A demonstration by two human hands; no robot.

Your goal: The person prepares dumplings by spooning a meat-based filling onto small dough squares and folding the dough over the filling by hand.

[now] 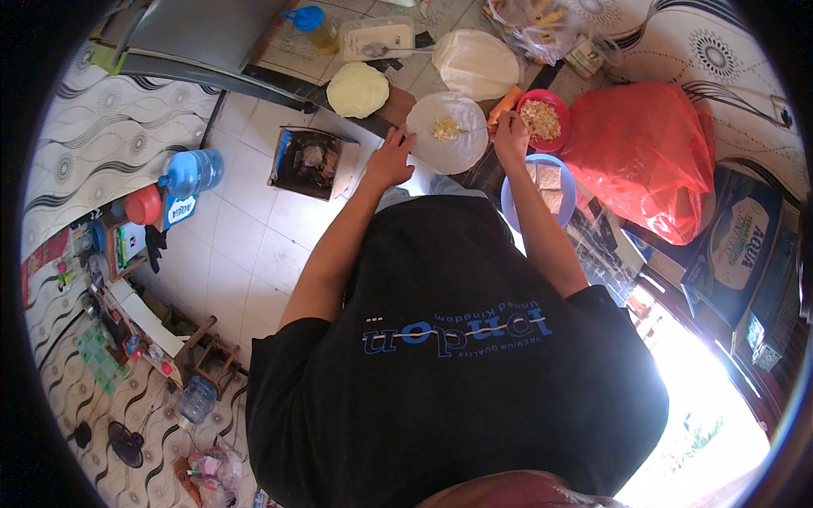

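Observation:
A thin round white sheet [424, 152] lies before me, with a small heap of chopped pale yellow and green filling [448, 129] on it. My left hand [390, 157] rests at the sheet's left edge, fingers apart and fingertips touching the rim. From the right, my right hand [510, 134] grips a metal spoon [473, 131], whose tip reaches the filling. A red bowl [567, 132] of chopped filling [541, 119] stands just beyond that hand. Under my right forearm sits a blue-purple basin [570, 213] holding several square blocks [549, 177].
Behind the sheet lie more round white sheets [476, 63], a pale yellow round stack [357, 89], a tub [401, 33] with a spoon and a blue-capped bottle [310, 26]. A large red plastic bag [638, 159] bulges at right. An open cardboard box [345, 166] stands on the floor.

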